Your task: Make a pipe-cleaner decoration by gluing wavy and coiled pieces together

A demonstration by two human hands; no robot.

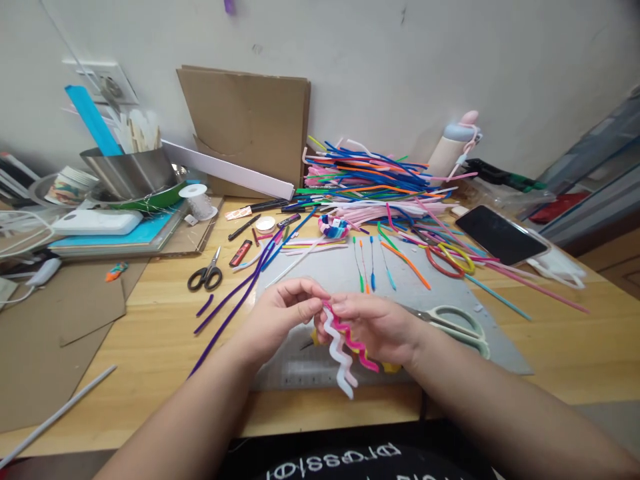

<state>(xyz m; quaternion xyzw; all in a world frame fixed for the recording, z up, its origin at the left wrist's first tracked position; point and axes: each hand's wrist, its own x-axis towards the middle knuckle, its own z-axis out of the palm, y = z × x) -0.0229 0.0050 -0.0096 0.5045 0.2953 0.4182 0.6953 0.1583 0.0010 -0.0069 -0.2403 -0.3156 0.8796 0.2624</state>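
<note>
Between my two hands, over the near part of the grey cutting mat (450, 293), hang wavy pipe cleaners (341, 357) in white, pale pink, hot pink and some yellow. Thumb and forefinger of my left hand (285, 313) pinch their upper ends. My right hand (385, 327) grips the same bunch from the other side, its thumb on top and its other fingers partly hidden behind. Close to my right wrist lie pale green scissors (457, 327), their blades partly covered by that hand. Something yellow shows under my right hand; its kind is unclear.
A heap of coloured pipe cleaners (370, 173) lies at the back against the wall. Black scissors (205, 272) and purple pipe cleaners (235, 293) rest to the left. A phone (500, 233) lies at the right. Cardboard (245, 127) leans behind; a metal pot (135, 173) stands back left.
</note>
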